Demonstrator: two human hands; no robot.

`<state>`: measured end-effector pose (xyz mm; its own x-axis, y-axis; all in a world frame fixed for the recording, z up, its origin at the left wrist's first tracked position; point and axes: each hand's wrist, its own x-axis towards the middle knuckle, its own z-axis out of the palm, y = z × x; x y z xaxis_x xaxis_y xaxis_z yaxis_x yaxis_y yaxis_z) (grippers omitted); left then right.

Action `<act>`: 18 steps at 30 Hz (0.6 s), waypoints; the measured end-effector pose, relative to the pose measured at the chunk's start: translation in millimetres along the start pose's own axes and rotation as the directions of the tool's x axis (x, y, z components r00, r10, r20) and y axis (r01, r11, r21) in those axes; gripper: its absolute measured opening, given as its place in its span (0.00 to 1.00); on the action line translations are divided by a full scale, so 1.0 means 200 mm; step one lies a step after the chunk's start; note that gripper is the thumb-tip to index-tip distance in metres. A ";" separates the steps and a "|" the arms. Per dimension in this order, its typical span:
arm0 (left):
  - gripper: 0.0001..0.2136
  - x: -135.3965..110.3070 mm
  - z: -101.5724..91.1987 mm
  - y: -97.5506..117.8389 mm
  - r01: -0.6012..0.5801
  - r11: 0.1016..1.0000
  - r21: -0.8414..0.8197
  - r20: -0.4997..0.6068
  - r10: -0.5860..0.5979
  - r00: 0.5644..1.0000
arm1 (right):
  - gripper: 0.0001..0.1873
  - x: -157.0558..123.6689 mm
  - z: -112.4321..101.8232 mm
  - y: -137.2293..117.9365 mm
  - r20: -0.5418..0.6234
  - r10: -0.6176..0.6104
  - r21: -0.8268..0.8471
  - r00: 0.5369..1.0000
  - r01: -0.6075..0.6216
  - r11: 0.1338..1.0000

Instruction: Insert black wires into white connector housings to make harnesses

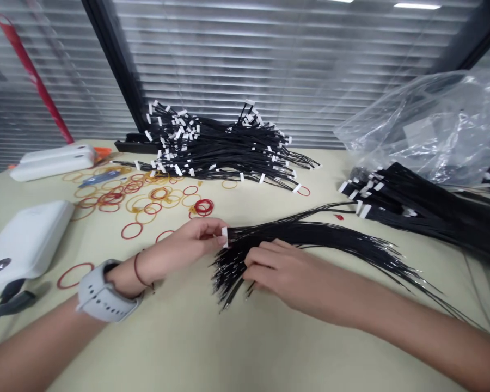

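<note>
While my left hand (200, 237) pinches a white connector (225, 237) between thumb and fingers, my right hand (275, 267) lies with its fingers curled over a loose bundle of black wires (330, 234); from this camera I cannot tell whether those fingertips grasp a strand or merely press on the heap. The bundle rests across the middle of the table (167, 348), its bare ends fanned out on both sides, and the connector stands just above its left end. I take the step in hand to be handling wires at this connector. The next move, in my judgement, calls for a steady left pinch and a fine right-hand grip that parts one strand from the rest without dragging its neighbours, since the wires lie close together and could snag.
</note>
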<state>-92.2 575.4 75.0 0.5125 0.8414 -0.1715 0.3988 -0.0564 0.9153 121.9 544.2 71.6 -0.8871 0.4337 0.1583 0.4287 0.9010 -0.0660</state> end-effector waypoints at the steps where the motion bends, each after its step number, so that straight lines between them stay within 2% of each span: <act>1: 0.04 0.00 0.00 0.00 -0.007 1.000 -0.003 -0.001 0.007 1.000 | 0.06 0.00 0.00 -0.02 0.024 0.021 -0.018 0.999 -0.021 1.000; 8: 0.04 -0.01 0.00 0.00 -0.004 1.000 -0.029 0.014 0.005 1.000 | 0.08 0.00 0.05 0.01 0.024 0.066 -0.108 0.998 -0.063 0.992; 10: 0.04 -0.01 0.00 0.00 0.001 0.999 -0.033 0.012 0.000 1.000 | 0.10 0.00 0.06 0.03 -0.007 0.108 -0.075 0.994 -0.108 0.991; 12: 0.04 -0.01 0.00 0.00 0.004 0.999 -0.036 0.007 -0.004 1.000 | 0.11 0.00 0.07 0.04 -0.050 0.183 0.056 0.982 -0.180 0.982; 14: 0.04 0.00 0.00 0.00 0.009 0.999 -0.040 0.003 -0.008 1.000 | 0.11 0.01 0.06 0.05 -0.077 0.277 0.246 0.958 -0.251 0.936; 16: 0.05 0.00 0.00 0.01 0.014 0.999 -0.039 0.003 -0.014 1.000 | 0.08 0.01 0.05 0.03 -0.094 0.336 0.404 0.937 -0.272 0.873; 18: 0.05 0.00 0.00 0.02 0.017 0.999 -0.035 -0.003 -0.017 1.000 | 0.06 0.02 0.04 0.02 -0.134 0.353 0.472 0.926 -0.254 0.844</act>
<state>-90.3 575.4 77.7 0.5037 0.8436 -0.1863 0.3803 -0.0229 0.9246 118.7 548.9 63.7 -0.6471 0.7185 0.2552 0.5062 0.6551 -0.5608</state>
